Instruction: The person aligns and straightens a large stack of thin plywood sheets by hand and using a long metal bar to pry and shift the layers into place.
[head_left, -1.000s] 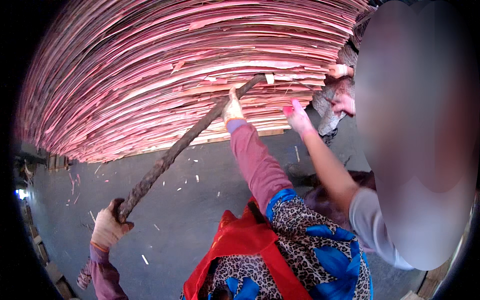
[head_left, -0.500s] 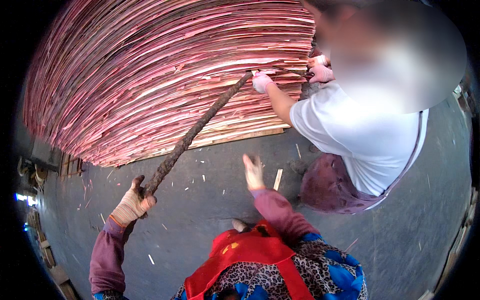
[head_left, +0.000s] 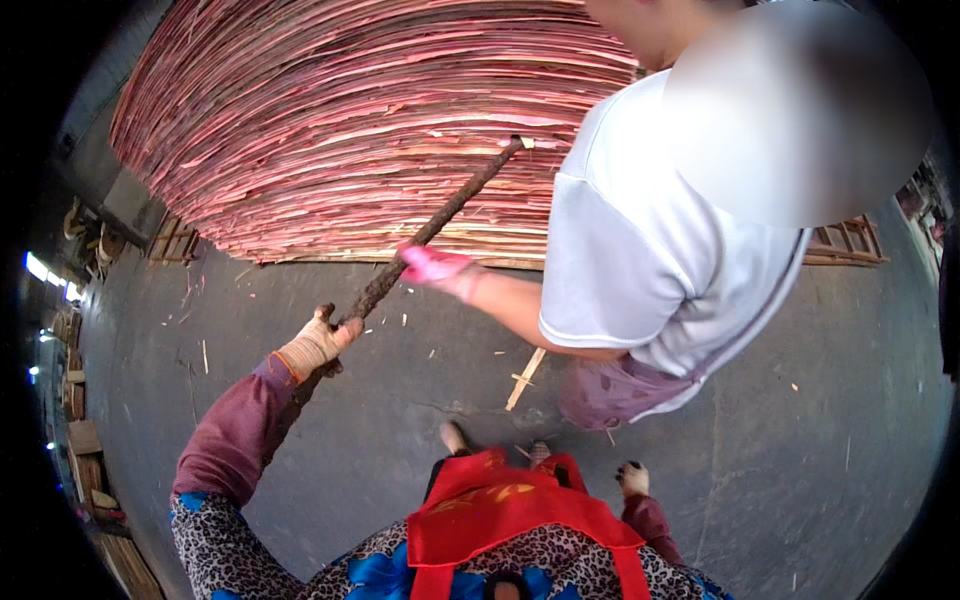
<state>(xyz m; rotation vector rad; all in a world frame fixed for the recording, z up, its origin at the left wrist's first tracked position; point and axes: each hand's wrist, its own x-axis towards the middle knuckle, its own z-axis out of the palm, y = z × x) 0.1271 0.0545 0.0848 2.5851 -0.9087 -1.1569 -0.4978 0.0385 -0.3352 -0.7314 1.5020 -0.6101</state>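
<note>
My left hand (head_left: 315, 345), in a pale work glove with an orange cuff edge, is closed around a long, dark, rough-surfaced pole (head_left: 445, 212). The pole slants up and to the right, its far tip against or just in front of a tall stack of thin reddish wood sheets (head_left: 380, 140); contact cannot be made out. Farther up the pole than my grip is a co-worker's pink-gloved hand (head_left: 437, 270), slightly blurred. Low by my right side, my right hand (head_left: 632, 478) hangs with dark fingertips, loosely open and apparently holding nothing.
A co-worker in a white shirt (head_left: 620, 240) stands close on the right, covering the stack's right end. Wood strips (head_left: 525, 380) and small splinters lie on the grey floor (head_left: 740, 450). Wooden frames (head_left: 845, 240) stand behind the co-worker, and boards (head_left: 90, 460) line the left edge.
My right hand has dropped from in front of me to my side. The co-worker has turned and moved left, the gloved hand now on the pole's middle. My left hand keeps its grip.
</note>
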